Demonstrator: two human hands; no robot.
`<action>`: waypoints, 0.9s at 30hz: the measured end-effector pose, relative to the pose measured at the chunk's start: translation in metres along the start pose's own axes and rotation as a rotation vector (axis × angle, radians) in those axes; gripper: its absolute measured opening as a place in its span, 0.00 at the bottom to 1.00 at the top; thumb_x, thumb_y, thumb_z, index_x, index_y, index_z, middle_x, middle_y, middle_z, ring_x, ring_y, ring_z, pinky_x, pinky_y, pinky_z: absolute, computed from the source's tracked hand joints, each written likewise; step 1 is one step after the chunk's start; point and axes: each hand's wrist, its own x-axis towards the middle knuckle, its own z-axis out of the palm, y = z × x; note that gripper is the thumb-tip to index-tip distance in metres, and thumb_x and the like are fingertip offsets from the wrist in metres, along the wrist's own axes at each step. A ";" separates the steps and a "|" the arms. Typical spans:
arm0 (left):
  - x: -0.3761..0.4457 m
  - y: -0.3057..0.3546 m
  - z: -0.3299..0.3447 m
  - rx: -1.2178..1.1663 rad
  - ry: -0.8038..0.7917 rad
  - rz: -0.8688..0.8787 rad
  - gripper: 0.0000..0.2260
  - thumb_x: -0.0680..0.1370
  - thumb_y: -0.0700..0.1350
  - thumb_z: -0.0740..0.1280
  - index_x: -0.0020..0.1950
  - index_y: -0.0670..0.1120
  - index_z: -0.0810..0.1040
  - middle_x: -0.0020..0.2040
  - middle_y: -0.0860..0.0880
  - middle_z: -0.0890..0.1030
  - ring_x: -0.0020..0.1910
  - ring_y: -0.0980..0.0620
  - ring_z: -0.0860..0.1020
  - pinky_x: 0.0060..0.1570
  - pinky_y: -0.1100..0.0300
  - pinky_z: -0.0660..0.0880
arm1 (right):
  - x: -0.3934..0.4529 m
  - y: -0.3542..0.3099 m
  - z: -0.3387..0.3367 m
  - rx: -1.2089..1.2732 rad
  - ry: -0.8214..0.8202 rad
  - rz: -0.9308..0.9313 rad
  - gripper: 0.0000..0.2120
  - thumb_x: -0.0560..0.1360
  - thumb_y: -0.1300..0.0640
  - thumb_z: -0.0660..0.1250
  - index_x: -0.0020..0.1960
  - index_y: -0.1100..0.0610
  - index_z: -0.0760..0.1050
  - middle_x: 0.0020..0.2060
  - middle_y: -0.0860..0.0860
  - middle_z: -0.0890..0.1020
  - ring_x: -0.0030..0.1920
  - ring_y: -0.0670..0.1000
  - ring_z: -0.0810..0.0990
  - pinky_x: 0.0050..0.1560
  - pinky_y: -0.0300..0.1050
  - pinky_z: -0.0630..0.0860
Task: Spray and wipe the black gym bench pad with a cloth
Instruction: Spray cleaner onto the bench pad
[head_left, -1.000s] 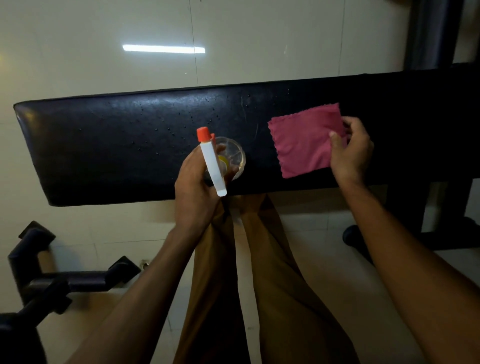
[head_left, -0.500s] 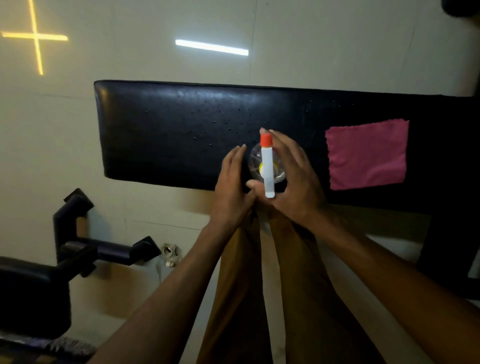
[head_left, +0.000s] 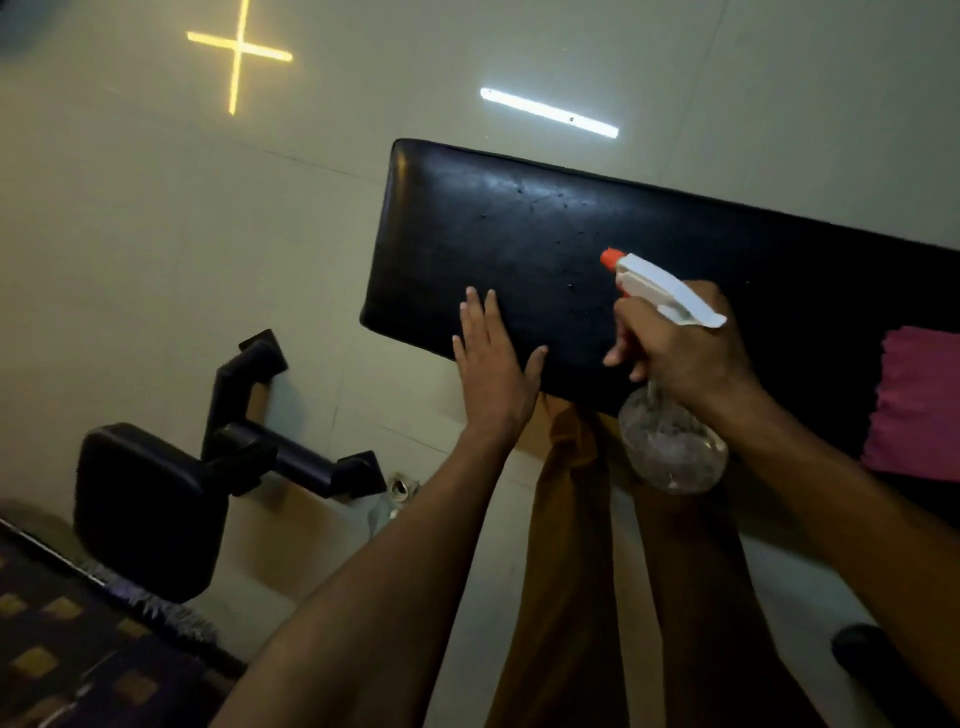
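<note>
The black gym bench pad (head_left: 509, 244) runs from the middle of the view to the right edge, with small droplets on its surface. My right hand (head_left: 680, 348) grips the neck of a clear spray bottle (head_left: 670, 447) with a white trigger head and orange nozzle, tilted so the nozzle points up-left over the pad. My left hand (head_left: 491, 364) lies flat with straight fingers at the pad's near edge, close to its left end. A pink cloth (head_left: 919, 405) lies on the pad at the far right, cut off by the frame.
A black padded seat on a black metal frame (head_left: 150, 499) stands on the pale tiled floor at lower left. A patterned dark carpet edge (head_left: 78, 649) fills the bottom-left corner. My brown trousers (head_left: 566, 571) hang below the pad. A dark shoe shows at bottom right.
The bottle passed from my left hand to my right hand, which left the cloth on the pad. My left hand opened and moved left onto the pad's edge. The view swung left.
</note>
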 end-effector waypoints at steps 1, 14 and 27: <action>0.002 -0.003 0.000 0.014 0.005 0.024 0.40 0.79 0.54 0.69 0.83 0.44 0.49 0.84 0.45 0.45 0.82 0.45 0.45 0.80 0.43 0.47 | 0.002 0.003 0.007 0.000 0.031 0.024 0.11 0.75 0.53 0.67 0.35 0.54 0.77 0.25 0.53 0.80 0.30 0.58 0.84 0.31 0.46 0.75; 0.002 -0.047 -0.005 0.031 0.036 0.081 0.45 0.76 0.60 0.71 0.83 0.45 0.49 0.84 0.44 0.46 0.82 0.46 0.45 0.81 0.48 0.47 | -0.026 0.016 0.037 -0.121 -0.015 0.156 0.09 0.76 0.63 0.68 0.37 0.61 0.78 0.30 0.58 0.81 0.32 0.55 0.82 0.34 0.46 0.74; -0.004 -0.061 -0.013 0.084 -0.016 0.080 0.46 0.77 0.59 0.71 0.83 0.45 0.47 0.83 0.44 0.44 0.82 0.44 0.43 0.79 0.50 0.46 | -0.066 0.041 0.029 -0.112 -0.127 0.133 0.10 0.75 0.61 0.72 0.36 0.63 0.80 0.30 0.59 0.81 0.27 0.51 0.79 0.28 0.41 0.73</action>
